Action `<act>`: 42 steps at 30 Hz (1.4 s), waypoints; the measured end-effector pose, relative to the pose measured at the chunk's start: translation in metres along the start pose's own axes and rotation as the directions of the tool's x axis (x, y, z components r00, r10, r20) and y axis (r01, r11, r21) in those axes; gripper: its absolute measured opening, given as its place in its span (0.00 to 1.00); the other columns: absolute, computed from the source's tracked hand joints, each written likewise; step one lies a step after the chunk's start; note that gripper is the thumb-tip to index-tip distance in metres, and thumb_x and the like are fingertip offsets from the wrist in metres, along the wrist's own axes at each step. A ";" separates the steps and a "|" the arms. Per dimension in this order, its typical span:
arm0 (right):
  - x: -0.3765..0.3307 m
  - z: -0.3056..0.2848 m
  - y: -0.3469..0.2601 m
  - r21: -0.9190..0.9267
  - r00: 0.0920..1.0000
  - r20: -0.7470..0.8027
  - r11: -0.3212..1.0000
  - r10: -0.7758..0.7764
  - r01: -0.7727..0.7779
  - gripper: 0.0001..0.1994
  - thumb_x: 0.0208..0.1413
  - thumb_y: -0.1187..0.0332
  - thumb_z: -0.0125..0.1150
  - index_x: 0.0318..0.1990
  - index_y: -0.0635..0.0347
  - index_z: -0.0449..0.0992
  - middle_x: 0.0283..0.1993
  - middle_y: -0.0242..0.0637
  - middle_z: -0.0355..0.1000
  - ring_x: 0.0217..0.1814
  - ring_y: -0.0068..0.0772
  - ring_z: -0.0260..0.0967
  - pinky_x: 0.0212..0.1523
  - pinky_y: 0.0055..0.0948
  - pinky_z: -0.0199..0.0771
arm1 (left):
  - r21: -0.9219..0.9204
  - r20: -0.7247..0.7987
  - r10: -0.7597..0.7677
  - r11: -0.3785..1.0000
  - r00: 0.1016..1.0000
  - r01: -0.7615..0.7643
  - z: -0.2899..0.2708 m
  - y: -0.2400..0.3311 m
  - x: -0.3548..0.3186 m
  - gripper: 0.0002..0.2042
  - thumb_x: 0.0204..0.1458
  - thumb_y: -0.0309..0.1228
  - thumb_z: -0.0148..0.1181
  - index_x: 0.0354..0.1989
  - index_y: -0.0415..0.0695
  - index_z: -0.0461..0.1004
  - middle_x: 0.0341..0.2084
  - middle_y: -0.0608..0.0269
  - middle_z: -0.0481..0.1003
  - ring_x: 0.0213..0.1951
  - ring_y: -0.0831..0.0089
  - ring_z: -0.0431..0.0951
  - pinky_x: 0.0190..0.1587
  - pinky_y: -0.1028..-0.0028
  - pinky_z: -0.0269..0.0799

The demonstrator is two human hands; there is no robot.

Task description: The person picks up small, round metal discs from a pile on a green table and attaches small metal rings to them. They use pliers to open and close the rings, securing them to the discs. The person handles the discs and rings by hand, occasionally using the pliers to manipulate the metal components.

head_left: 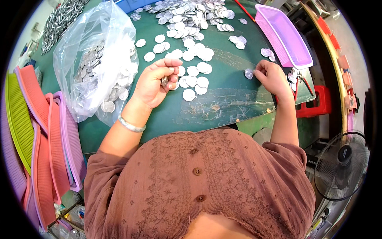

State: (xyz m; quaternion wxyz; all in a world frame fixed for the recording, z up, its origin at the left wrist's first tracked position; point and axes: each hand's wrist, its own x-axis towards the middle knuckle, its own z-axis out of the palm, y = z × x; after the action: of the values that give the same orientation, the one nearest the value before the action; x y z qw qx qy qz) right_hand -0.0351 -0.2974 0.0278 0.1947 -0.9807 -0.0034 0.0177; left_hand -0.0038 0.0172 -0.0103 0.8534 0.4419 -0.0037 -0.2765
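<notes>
My left hand [153, 81] is raised over the green table, its fingers curled round a small metal piece [164, 81] that shows only in part. Beside it lie several round silver-coloured metal pendants [191, 81] with small loops, in loose overlapping groups. Farther right, my right hand [272, 77] has its thumb and forefinger pressed together low over the table. A single round pendant [248, 73] lies right at those fingertips; whether they grip it I cannot tell. A large heap of similar pendants [191, 16] spreads across the far side.
An open clear plastic bag [95, 24] with many pendants stands left. A purple basket [288, 40] sits at the far right, with red-handled pliers [306, 84] near the table corner. Stacked coloured baskets [43, 139] are at the left, a red stool [318, 104] and a fan [341, 165] at the right.
</notes>
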 end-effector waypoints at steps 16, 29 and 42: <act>0.020 0.008 -0.019 -0.152 0.947 0.040 0.935 -0.319 0.322 0.10 0.40 0.72 0.56 0.32 0.64 0.70 0.32 0.41 0.66 0.35 0.42 0.65 0.36 0.33 0.65 | 0.340 -0.109 0.056 0.940 0.992 -0.015 0.009 -0.003 -0.003 0.05 0.49 0.25 0.50 0.33 0.40 0.71 0.17 0.73 0.65 0.15 0.90 0.59 0.15 0.91 0.50; 0.040 -0.005 -0.023 0.314 0.867 0.420 0.939 -0.268 0.138 0.11 0.33 0.73 0.62 0.27 0.64 0.67 0.21 0.36 0.66 0.23 0.28 0.64 0.25 0.26 0.64 | 0.428 -0.087 0.175 0.895 0.981 -0.122 0.010 -0.005 -0.001 0.06 0.48 0.26 0.50 0.33 0.41 0.71 0.16 0.73 0.66 0.15 0.90 0.58 0.16 0.89 0.52; 0.279 -0.006 -0.192 0.977 0.970 -0.123 0.147 -0.209 0.156 0.13 0.43 0.65 0.59 0.32 0.67 0.72 0.25 0.38 0.70 0.28 0.26 0.67 0.29 0.29 0.68 | 0.395 -0.099 0.161 0.912 0.982 -0.109 0.004 -0.001 -0.001 0.06 0.48 0.26 0.51 0.33 0.40 0.71 0.16 0.73 0.65 0.16 0.88 0.59 0.17 0.88 0.52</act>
State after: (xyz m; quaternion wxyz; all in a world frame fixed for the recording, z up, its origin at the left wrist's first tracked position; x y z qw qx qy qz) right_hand 0.2437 -0.1186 0.0973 0.7789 -0.6168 -0.1132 0.0123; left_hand -0.0063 0.0137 -0.0086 0.7647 0.6175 -0.0336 -0.1813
